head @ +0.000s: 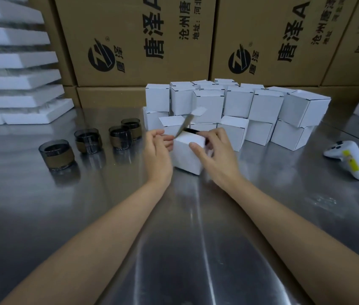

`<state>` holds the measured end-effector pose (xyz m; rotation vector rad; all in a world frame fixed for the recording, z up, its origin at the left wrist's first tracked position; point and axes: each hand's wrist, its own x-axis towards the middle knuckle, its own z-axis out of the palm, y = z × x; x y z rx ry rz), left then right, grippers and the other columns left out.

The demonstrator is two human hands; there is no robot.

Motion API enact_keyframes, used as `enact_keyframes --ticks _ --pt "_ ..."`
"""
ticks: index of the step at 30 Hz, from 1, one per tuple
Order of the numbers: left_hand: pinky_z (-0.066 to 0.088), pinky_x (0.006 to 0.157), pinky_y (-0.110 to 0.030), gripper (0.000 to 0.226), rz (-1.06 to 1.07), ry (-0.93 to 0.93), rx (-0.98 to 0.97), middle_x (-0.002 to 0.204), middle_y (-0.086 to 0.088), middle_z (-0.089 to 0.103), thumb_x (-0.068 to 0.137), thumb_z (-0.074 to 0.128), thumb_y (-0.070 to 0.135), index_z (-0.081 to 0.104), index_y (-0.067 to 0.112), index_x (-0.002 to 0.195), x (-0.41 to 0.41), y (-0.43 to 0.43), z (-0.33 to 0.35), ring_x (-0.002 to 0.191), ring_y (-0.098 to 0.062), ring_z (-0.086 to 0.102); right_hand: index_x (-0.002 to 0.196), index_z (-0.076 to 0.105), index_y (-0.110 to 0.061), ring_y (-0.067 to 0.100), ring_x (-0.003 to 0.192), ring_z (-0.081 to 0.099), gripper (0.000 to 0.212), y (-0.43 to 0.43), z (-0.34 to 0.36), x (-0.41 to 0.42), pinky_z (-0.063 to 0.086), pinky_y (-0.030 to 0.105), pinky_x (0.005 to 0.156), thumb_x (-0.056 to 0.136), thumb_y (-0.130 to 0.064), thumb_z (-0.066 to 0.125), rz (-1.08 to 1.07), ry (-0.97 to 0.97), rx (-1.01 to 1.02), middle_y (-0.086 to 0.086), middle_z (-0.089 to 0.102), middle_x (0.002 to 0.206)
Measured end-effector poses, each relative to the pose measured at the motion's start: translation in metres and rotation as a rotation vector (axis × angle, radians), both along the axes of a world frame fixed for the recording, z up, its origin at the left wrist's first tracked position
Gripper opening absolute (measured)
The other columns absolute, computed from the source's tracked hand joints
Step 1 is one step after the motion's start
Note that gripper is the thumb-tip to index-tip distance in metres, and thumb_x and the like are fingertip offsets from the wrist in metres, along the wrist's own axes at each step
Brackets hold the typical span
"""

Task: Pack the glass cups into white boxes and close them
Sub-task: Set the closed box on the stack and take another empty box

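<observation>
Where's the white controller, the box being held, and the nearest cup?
controller [348,158]: head view, its middle.
held box [185,159]: head view, front side.
nearest cup [57,156]: head view, brown band.

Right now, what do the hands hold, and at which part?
The white box: left hand pinches its upper left edge, right hand grips its right top.

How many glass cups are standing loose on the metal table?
4, all left of the left hand: the nearest glass cup, one behind it, then a pair close together. A dark rim in the held white box may be a fifth.
</observation>
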<state>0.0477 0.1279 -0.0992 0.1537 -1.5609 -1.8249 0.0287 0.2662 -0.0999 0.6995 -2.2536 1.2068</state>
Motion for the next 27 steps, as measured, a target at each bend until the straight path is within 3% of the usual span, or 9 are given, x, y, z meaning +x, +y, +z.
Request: enact_keyframes --ticks 3,6,10,12,17,19,21,24,27 --pt "0.045 0.079 -0.02 0.028 0.039 -0.102 0.064 0.091 0.009 0.065 0.1 0.033 0.016 0.059 0.023 0.092 -0.005 -0.006 -0.002 0.095 -0.013 0.063 0.112 0.065 -0.012 0.005 0.076 0.054 0.023 -0.007 0.002 0.011 0.042 0.017 0.067 0.095 -0.024 0.055 0.088 0.108 -0.178 -0.002 0.059 0.096" --pt "0.042 0.09 -0.026 0.026 0.148 -0.138 0.041 0.112 0.005 0.06 0.099 0.036 0.023 0.06 0.021 0.104 -0.007 -0.013 -0.003 0.108 -0.014 0.056 0.1 0.068 -0.012 0.003 0.068 0.048 0.016 -0.007 0.005 0.012 0.037 0.013 0.063 0.093 -0.012 0.054 -0.05 0.195 -0.25 -0.009 0.054 0.096" --pt "0.041 0.088 -0.029 0.022 0.084 -0.128 -0.046 0.107 0.002 0.058 0.098 0.036 0.031 0.056 0.024 0.104 -0.002 -0.009 -0.002 0.097 -0.009 0.056 0.107 0.068 -0.014 0.007 0.104 0.054 0.015 -0.003 0.002 0.008 0.043 0.019 0.085 0.094 -0.015 0.061 -0.007 0.017 -0.17 -0.009 0.051 0.114" --pt "0.045 0.091 -0.033 0.02 0.001 -0.115 -0.086 0.106 0.003 0.061 0.101 0.038 0.029 0.056 0.022 0.105 0.0 -0.003 0.0 0.101 -0.011 0.058 0.106 0.067 -0.016 0.005 0.102 0.054 0.014 -0.006 0.002 0.009 0.045 0.017 0.08 0.093 -0.018 0.063 0.015 -0.055 -0.209 -0.007 0.054 0.116" --pt "0.036 0.08 0.0 0.025 -0.22 -0.109 -0.218 0.113 0.02 0.058 0.099 0.049 0.041 0.054 0.026 0.119 0.006 -0.001 0.0 0.103 0.016 0.05 0.1 0.063 -0.029 -0.009 0.086 0.055 0.014 -0.014 0.003 0.013 0.044 0.013 0.075 0.088 -0.031 0.069 -0.083 -0.101 -0.297 -0.018 0.056 0.106" --pt "0.036 0.084 -0.003 0.034 -0.233 -0.114 -0.29 0.123 0.015 0.055 0.095 0.057 0.036 0.05 0.023 0.126 0.006 0.0 0.0 0.113 0.008 0.049 0.101 0.061 -0.032 -0.012 0.085 0.055 0.014 -0.016 0.003 0.015 0.046 0.017 0.077 0.088 -0.035 0.067 -0.127 -0.105 -0.319 -0.021 0.057 0.104" --pt "0.038 0.083 -0.002 0.036 -0.191 -0.101 -0.3 0.121 0.014 0.054 0.094 0.061 0.031 0.049 0.021 0.126 0.005 0.002 -0.001 0.112 0.001 0.05 0.107 0.062 -0.028 -0.008 0.083 0.058 0.016 -0.015 0.005 0.015 0.052 0.027 0.078 0.092 -0.033 0.061 -0.162 -0.089 -0.355 -0.017 0.058 0.107" --pt "0.038 0.077 0.002 0.031 -0.131 -0.083 -0.202 0.113 0.014 0.055 0.096 0.058 0.031 0.05 0.019 0.123 0.003 0.001 0.001 0.103 0.003 0.053 0.115 0.064 -0.02 0.015 0.087 0.064 0.025 -0.01 0.009 0.008 0.057 0.042 0.08 0.096 -0.015 0.048 -0.15 -0.133 -0.452 -0.01 0.055 0.111" --pt "0.044 0.078 -0.011 0.024 -0.079 -0.107 -0.109 0.103 0.012 0.059 0.101 0.045 0.029 0.05 0.02 0.122 0.0 -0.001 0.0 0.091 0.007 0.056 0.113 0.068 -0.008 0.024 0.099 0.064 0.032 -0.005 0.004 0.0 0.058 0.037 0.085 0.095 -0.007 0.042 -0.136 -0.273 -0.486 -0.003 0.056 0.116"
